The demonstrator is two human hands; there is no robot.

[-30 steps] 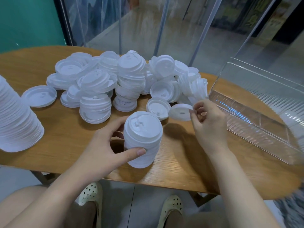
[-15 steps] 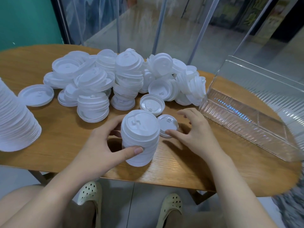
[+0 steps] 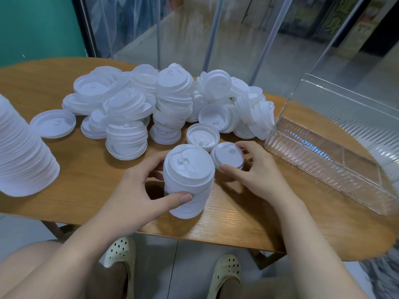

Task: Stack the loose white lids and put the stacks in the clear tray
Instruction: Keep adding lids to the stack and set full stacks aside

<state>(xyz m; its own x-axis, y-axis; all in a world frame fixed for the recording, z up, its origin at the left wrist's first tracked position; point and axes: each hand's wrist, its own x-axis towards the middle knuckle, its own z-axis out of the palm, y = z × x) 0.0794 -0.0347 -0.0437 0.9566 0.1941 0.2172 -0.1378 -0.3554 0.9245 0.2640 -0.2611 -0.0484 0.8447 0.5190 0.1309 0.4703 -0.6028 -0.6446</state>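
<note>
A stack of white lids (image 3: 188, 180) stands near the table's front edge, and my left hand (image 3: 138, 190) grips its side with thumb and fingers. Just right of the stack, my right hand (image 3: 254, 171) holds a single white lid (image 3: 227, 157) by its rim, tilted, a little above the table. Behind them lies a heap of several loose white lids (image 3: 172, 104), some in short piles, one upside down (image 3: 202, 137). The clear tray (image 3: 336, 156) stands on the right side of the table with nothing in it.
A tall stack of white lids (image 3: 19, 152) rests at the left edge. One lid lies apart upside down (image 3: 53, 124). The wooden table (image 3: 248, 216) ends just in front of my hands. Glass panels stand behind it.
My right hand carried a lid from the heap down beside the stack and now lifts it by the rim. My left hand kept its grip on the stack.
</note>
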